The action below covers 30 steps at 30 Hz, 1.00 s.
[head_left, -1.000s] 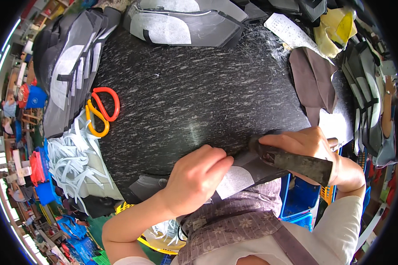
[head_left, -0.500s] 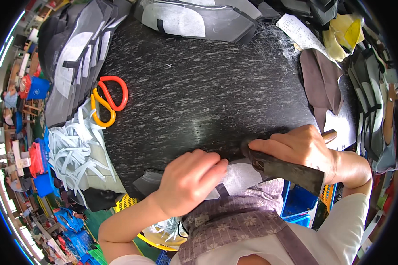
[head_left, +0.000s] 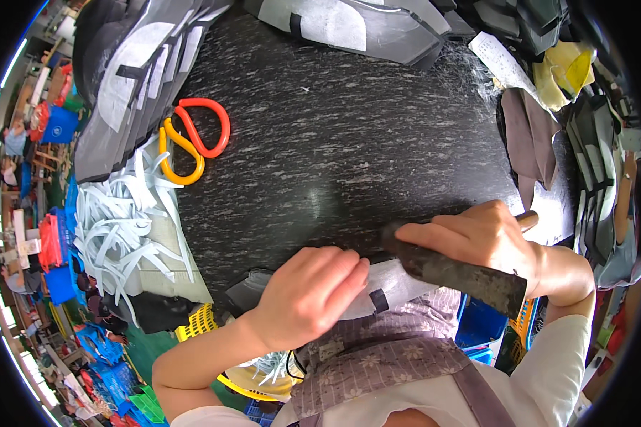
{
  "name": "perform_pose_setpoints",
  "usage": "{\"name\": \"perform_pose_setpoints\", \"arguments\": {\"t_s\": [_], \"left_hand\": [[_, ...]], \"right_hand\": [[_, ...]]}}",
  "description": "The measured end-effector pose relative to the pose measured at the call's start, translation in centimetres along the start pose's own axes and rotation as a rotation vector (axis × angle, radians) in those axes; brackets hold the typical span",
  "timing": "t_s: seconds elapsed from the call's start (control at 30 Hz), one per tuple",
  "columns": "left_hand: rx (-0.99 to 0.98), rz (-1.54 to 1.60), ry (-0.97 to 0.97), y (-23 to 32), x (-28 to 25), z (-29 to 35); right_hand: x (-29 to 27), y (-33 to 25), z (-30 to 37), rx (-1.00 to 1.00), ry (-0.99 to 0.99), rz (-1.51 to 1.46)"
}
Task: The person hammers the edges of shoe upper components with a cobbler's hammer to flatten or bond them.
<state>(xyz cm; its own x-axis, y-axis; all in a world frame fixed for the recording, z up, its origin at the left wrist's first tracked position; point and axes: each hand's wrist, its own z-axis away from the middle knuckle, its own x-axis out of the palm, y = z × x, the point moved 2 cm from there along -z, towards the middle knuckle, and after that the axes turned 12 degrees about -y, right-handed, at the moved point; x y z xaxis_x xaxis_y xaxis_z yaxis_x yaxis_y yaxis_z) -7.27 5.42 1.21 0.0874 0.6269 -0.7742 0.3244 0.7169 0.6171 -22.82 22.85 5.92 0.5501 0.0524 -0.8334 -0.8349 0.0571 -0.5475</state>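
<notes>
At the near edge of the table my right hand (head_left: 477,242) is wrapped round a hammer (head_left: 470,279). Its long, worn dark metal head lies below my fingers, and the end of its wooden handle pokes out past my hand. A curved grey panel (head_left: 399,282) with a pale patch and a small black strip lies along the near edge, against the apron. My left hand (head_left: 310,292) rests on this panel with bent fingers held together, gripping its far edge; the fingertips are partly hidden. The hammer head overlaps the panel's right end.
Scissors (head_left: 208,146) with red and yellow handles lie left, beside pale strips (head_left: 124,228). Stacked grey panels (head_left: 132,89) stand behind them; more panels (head_left: 349,27) lie at the far edge. A brown piece (head_left: 530,139) and yellow scrap (head_left: 566,71) are on the right.
The view has shifted slightly, so the things on the table sit further right. My left hand stays on the panel and my right keeps the hammer, tilted almost as before.
</notes>
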Motion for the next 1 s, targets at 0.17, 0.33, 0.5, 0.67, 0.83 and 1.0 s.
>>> {"name": "perform_pose_setpoints", "arguments": {"t_s": [0.17,0.33,0.5,0.67,0.83,1.0], "left_hand": [[0.025,-0.177,0.071,-1.0,-1.4,1.7],[0.041,-0.098,0.132,-1.2,-0.4,2.5],[0.226,-0.418,0.092,0.0,0.2,3.5],[0.084,0.008,0.200,-2.0,-1.0,4.4],[0.075,-0.160,0.131,-1.8,-1.6,5.8],[0.039,-0.062,0.126,-3.1,-3.1,7.3]], "right_hand": [[1.1,-1.2,-1.6,-0.058,-0.073,0.130],[0.2,-2.0,-3.2,-0.054,-0.026,0.076],[-0.5,-3.1,-4.8,-0.072,-0.087,0.050],[0.9,-3.8,-5.0,-0.066,-0.218,0.095],[1.2,-5.2,-6.8,-0.136,-0.223,0.184],[1.5,-5.8,-7.9,-0.177,-0.248,0.193]]}}
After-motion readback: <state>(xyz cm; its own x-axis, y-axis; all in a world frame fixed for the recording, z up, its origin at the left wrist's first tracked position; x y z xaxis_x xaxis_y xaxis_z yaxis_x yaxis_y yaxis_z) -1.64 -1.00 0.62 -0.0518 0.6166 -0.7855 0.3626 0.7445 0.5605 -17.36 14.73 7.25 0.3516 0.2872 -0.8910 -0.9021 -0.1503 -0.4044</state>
